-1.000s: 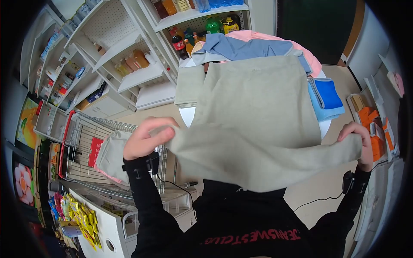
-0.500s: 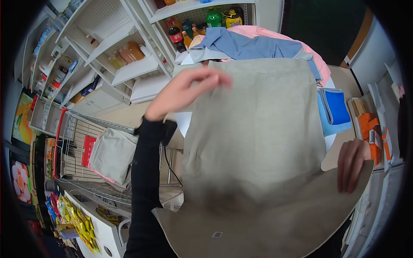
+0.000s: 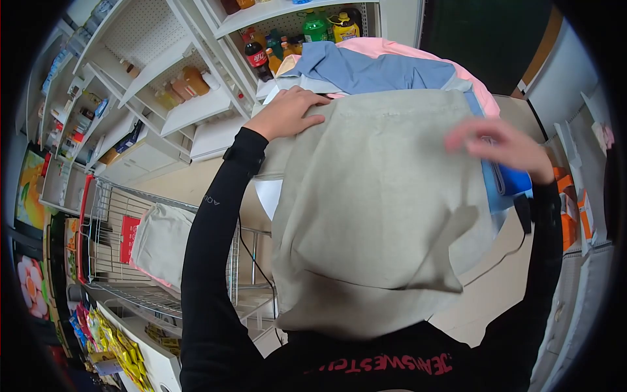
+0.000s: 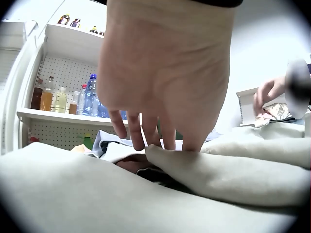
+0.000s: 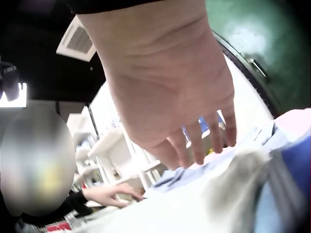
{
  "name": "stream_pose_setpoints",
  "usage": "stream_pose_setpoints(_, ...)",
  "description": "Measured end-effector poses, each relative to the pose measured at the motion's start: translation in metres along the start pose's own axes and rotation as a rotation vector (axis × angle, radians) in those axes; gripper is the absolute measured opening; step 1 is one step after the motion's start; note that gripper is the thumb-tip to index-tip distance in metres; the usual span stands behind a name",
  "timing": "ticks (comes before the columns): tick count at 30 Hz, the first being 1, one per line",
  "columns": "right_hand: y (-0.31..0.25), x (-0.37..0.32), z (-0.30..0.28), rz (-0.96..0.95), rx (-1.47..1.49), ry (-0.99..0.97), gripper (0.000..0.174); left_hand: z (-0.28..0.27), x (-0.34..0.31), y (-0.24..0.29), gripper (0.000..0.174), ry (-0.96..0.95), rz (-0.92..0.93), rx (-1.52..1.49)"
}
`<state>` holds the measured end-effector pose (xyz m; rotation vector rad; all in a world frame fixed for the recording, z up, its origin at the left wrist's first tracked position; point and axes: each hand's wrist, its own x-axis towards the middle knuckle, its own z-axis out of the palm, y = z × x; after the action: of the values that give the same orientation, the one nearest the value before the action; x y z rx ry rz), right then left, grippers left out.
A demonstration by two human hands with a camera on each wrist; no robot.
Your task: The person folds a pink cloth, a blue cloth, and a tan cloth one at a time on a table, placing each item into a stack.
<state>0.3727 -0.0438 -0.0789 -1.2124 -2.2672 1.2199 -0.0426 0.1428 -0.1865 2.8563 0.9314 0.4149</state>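
Observation:
A large grey-green cloth (image 3: 392, 176) lies over the table, and its near end hangs in loose folds against the person's front. At its far left corner the left hand (image 3: 287, 116) rests with fingers spread; in the left wrist view the fingertips of this hand (image 4: 165, 82) touch the cloth (image 4: 233, 177) beside a fold. The right hand (image 3: 503, 147), blurred, is over the cloth's right side with nothing held. Seen from the right wrist, this hand (image 5: 170, 82) has its fingers extended above the pale cloth (image 5: 194, 208).
Blue-grey (image 3: 366, 68) and pink (image 3: 480, 91) garments lie along the table's far side, a folded blue cloth (image 3: 513, 181) on the right. A shopping cart (image 3: 111, 228) holding folded fabric (image 3: 163, 238) stands left. Shelves with bottles (image 3: 256, 55) stand behind; orange boxes (image 3: 567, 215) are at right.
Both hands have released the cloth's near edge, which has dropped toward the person. The left hand has moved to the far left corner; the right hand has risen and moved farther in over the cloth.

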Motion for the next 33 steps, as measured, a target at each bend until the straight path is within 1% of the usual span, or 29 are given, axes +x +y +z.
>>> stream_pose_setpoints(1, 0.009, 0.017, -0.007, 0.098, -0.181, 0.155, 0.034, -0.003, 0.001, 0.001, 0.039, 0.001, 0.001, 0.0)
stream_pose_setpoints(3, 0.08, 0.041, -0.023, 0.054, -0.61, 0.364, 0.035, -0.019, 0.002, 0.008, 0.035, -0.045, -0.027, 0.08)
stream_pose_setpoints(4, 0.091, 0.052, -0.027, 0.055, -0.612, 0.371, 0.035, -0.025, 0.004, 0.011, 0.033, -0.066, -0.04, 0.123)
stream_pose_setpoints(6, 0.104, 0.066, -0.033, 0.199, -0.608, 0.383, 0.034, -0.032, 0.003, 0.014, 0.032, -0.048, -0.049, 0.117)
stream_pose_setpoints(8, 0.104, 0.072, -0.035, 0.206, -0.647, 0.374, 0.034, -0.035, -0.002, 0.013, 0.031, -0.013, -0.088, 0.086)
stream_pose_setpoints(10, 0.106, 0.075, -0.035, 0.231, -0.726, 0.344, 0.033, -0.035, -0.005, 0.004, 0.031, 0.021, -0.081, 0.058)
stream_pose_setpoints(11, 0.107, 0.075, -0.035, 0.235, -0.726, 0.342, 0.033, -0.035, -0.006, -0.002, 0.031, 0.055, -0.071, 0.031)
stream_pose_setpoints(13, 0.11, 0.075, -0.036, 0.294, -0.597, 0.369, 0.03, -0.034, -0.005, -0.016, 0.031, 0.088, -0.055, 0.004)
stream_pose_setpoints(14, 0.111, 0.075, -0.036, 0.321, -0.531, 0.382, 0.028, -0.033, -0.005, -0.025, 0.032, 0.114, -0.14, -0.129)
stream_pose_setpoints(16, 0.119, 0.076, -0.041, 0.303, -0.52, 0.417, 0.025, -0.03, -0.008, -0.04, 0.036, 0.167, -0.315, -0.395)
stream_pose_setpoints(17, 0.123, 0.075, -0.044, 0.284, -0.51, 0.45, 0.022, -0.027, -0.01, -0.046, 0.036, 0.167, -0.314, -0.396)
stream_pose_setpoints(18, 0.127, 0.074, -0.046, 0.264, -0.501, 0.482, 0.018, -0.024, -0.012, -0.051, 0.034, 0.135, -0.359, -0.434)
stream_pose_setpoints(20, 0.131, 0.073, -0.047, 0.251, -0.488, 0.501, 0.017, -0.024, -0.012, -0.052, 0.032, 0.072, -0.448, -0.509)
stream_pose_setpoints(21, 0.133, 0.072, -0.048, 0.238, -0.472, 0.517, 0.016, -0.024, -0.013, -0.052, 0.032, 0.07, -0.449, -0.51)
stream_pose_setpoints(23, 0.136, 0.071, -0.05, 0.221, -0.458, 0.531, 0.016, -0.041, -0.012, -0.025, 0.026, -0.104, -0.403, -0.209)
stream_pose_setpoints(24, 0.138, 0.069, -0.051, 0.242, -0.447, 0.516, 0.014, -0.045, -0.012, -0.017, 0.024, -0.191, -0.376, -0.058)
stream_pose_setpoints(25, 0.139, 0.067, -0.052, 0.261, -0.436, 0.503, 0.012, -0.044, -0.013, -0.021, 0.024, -0.192, -0.377, -0.057)
stream_pose_setpoints(28, 0.138, 0.059, -0.055, 0.302, -0.425, 0.49, 0.01, -0.034, -0.022, -0.055, 0.03, 0.11, -0.198, -0.358)
stream_pose_setpoints(29, 0.136, 0.055, -0.056, 0.325, -0.426, 0.491, 0.009, -0.031, -0.025, -0.068, 0.03, 0.111, -0.198, -0.358)
stream_pose_setpoints(31, 0.138, 0.05, -0.055, 0.345, -0.423, 0.493, 0.009, -0.032, -0.032, -0.087, 0.032, 0.159, -0.266, -0.59)
stream_pose_setpoints(32, 0.142, 0.048, -0.054, 0.318, -0.438, 0.508, 0.011, -0.032, -0.033, -0.091, 0.033, 0.182, -0.298, -0.705)
stream_pose_setpoints(33, 0.146, 0.047, -0.054, 0.291, -0.453, 0.523, 0.013, -0.031, -0.034, -0.095, 0.033, 0.182, -0.298, -0.703)
